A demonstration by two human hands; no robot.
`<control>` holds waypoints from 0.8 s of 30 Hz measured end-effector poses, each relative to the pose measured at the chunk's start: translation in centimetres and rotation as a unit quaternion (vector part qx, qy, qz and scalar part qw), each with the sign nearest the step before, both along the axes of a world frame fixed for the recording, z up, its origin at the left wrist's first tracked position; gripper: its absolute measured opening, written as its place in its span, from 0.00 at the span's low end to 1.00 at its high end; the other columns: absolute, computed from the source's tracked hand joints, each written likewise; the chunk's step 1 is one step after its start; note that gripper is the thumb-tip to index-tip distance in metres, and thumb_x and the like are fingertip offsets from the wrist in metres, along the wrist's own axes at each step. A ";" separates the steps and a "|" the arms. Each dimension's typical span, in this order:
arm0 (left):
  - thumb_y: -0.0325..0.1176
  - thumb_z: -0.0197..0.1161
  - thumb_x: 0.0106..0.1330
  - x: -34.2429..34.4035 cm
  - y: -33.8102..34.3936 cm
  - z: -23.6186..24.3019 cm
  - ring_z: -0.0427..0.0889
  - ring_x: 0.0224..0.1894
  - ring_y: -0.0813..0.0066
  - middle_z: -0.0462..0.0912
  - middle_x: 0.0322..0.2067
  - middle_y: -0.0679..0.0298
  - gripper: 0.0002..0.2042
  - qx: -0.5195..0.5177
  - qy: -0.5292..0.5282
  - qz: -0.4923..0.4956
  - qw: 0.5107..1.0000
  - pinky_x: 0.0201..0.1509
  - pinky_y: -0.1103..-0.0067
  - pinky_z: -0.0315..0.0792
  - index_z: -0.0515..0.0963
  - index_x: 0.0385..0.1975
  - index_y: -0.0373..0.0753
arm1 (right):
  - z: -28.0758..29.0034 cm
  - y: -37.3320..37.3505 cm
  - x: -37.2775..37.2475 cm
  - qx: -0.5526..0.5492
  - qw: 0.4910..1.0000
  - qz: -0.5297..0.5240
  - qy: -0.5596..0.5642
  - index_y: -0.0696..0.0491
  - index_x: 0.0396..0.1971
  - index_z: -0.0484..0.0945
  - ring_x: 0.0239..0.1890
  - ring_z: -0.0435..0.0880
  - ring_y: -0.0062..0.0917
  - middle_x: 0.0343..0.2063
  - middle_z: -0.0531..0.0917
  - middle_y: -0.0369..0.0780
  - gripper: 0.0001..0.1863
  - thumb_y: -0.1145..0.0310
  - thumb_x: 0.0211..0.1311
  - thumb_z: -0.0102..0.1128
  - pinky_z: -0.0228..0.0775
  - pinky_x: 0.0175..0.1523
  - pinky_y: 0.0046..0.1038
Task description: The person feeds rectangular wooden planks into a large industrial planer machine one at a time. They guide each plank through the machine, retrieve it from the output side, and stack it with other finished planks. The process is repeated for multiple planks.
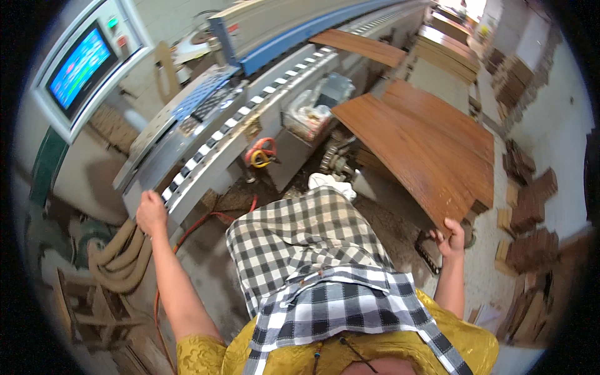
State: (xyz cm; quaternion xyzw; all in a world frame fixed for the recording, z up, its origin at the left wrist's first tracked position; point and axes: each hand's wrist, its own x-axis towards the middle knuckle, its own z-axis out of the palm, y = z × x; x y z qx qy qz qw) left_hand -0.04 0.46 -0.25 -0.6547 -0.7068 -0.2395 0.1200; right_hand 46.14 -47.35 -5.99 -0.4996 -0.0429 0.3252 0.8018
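My left hand point(152, 214) is closed at the near end of the long machine's feed track point(215, 139). Whatever its fingers hold, if anything, is hidden. On the other side, my right hand point(451, 239) grips the near corner of a brown wood-grain panel point(406, 159), thumb on top and fingers curled by the edge. That panel lies slanted on a stack, overlapping another brown panel point(440, 112). Farther off, a third brown panel point(359, 47) rests with one end at the machine's track.
A control screen point(81, 70) stands at the upper left. Orange-and-yellow-handled tools point(260, 154) hang on the machine's side, below a bin with plastic bags point(309, 112). A ribbed hose point(122, 262) and an orange hose point(181, 240) run at left. Stacked brown blocks point(531, 247) stand at right.
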 end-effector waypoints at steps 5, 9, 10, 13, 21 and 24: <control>0.45 0.41 0.63 -0.4 0.3 -0.5 0.76 0.31 0.46 0.78 0.27 0.47 0.18 0.015 0.005 -0.007 1.000 0.36 0.58 0.67 0.73 0.27 0.39 | 0.0 4.5 -1.6 0.066 0.993 0.095 0.037 0.58 0.33 0.71 0.08 0.65 0.21 0.14 0.74 0.38 0.13 0.67 0.46 0.53 0.65 0.25 0.28; 0.43 0.42 0.62 -0.4 -0.1 0.2 0.76 0.30 0.47 0.78 0.25 0.48 0.16 0.022 -0.003 -0.020 1.000 0.34 0.59 0.68 0.74 0.26 0.39 | 0.0 10.3 -4.2 0.102 0.973 0.205 0.043 0.58 0.28 0.73 0.09 0.66 0.22 0.11 0.73 0.38 0.12 0.66 0.47 0.53 0.66 0.27 0.28; 0.43 0.43 0.62 -0.3 -0.2 0.4 0.76 0.29 0.47 0.78 0.24 0.48 0.16 0.024 -0.003 -0.020 1.000 0.34 0.59 0.68 0.74 0.26 0.39 | 0.4 11.9 -4.9 0.083 0.970 0.226 0.027 0.58 0.27 0.73 0.10 0.66 0.21 0.12 0.73 0.38 0.11 0.65 0.47 0.53 0.66 0.28 0.28; 0.43 0.44 0.61 -0.5 -0.4 0.4 0.76 0.29 0.47 0.78 0.24 0.48 0.16 0.017 -0.004 -0.015 1.000 0.34 0.59 0.68 0.75 0.26 0.39 | 1.9 16.7 -7.7 0.066 0.957 0.282 0.029 0.60 0.30 0.71 0.14 0.69 0.22 0.18 0.75 0.39 0.11 0.67 0.50 0.55 0.66 0.27 0.24; 0.40 0.47 0.60 -0.3 -0.5 0.3 0.76 0.23 0.49 0.77 0.18 0.48 0.14 0.077 -0.004 -0.026 0.997 0.33 0.63 0.68 0.73 0.21 0.38 | 3.7 24.3 -13.8 0.072 0.871 0.487 0.009 0.57 0.34 0.71 0.23 0.75 0.21 0.23 0.76 0.37 0.12 0.65 0.55 0.57 0.65 0.27 0.19; 0.40 0.47 0.60 0.1 -1.0 0.6 0.76 0.23 0.50 0.77 0.18 0.48 0.14 0.086 -0.008 -0.030 0.996 0.34 0.63 0.68 0.73 0.21 0.38 | 4.5 25.6 -15.4 0.086 0.816 0.571 0.017 0.56 0.33 0.72 0.28 0.73 0.20 0.26 0.75 0.37 0.14 0.64 0.51 0.61 0.65 0.32 0.20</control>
